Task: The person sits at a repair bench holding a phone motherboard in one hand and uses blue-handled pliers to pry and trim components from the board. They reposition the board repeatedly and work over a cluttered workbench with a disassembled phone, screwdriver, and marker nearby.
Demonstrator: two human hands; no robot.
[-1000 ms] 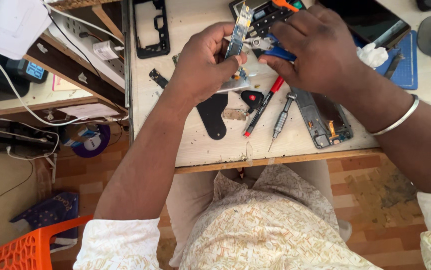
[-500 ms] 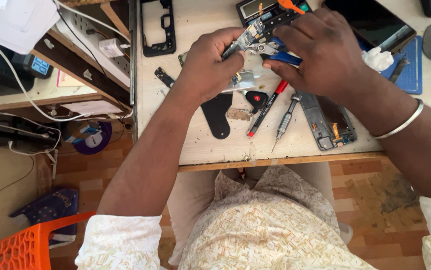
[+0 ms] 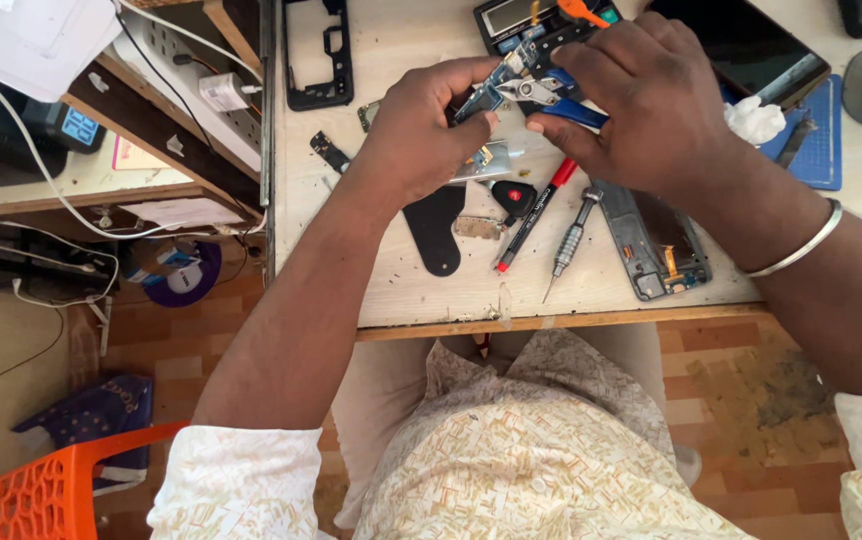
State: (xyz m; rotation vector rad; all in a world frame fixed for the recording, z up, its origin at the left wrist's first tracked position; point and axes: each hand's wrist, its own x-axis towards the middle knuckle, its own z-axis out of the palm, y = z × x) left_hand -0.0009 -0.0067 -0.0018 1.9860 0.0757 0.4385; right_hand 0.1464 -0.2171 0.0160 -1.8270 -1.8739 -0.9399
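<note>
Small circuit board [image 3: 488,95] pinched in left hand [image 3: 421,130]; right hand [image 3: 641,100] grips blue-handled pliers [image 3: 546,95] on it.

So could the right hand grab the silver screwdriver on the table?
Probably yes. The silver screwdriver lies bare on the table, just below the right hand, with nothing over it. But that hand already holds blue-handled pliers, so it would likely need to put them down first.

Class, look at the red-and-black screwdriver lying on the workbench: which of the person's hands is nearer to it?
Right. The right hand, holding blue-handled pliers, sits directly above the red-and-black screwdriver, close to its red end. The left hand, gripping a small circuit board, is further off to the side.
</note>
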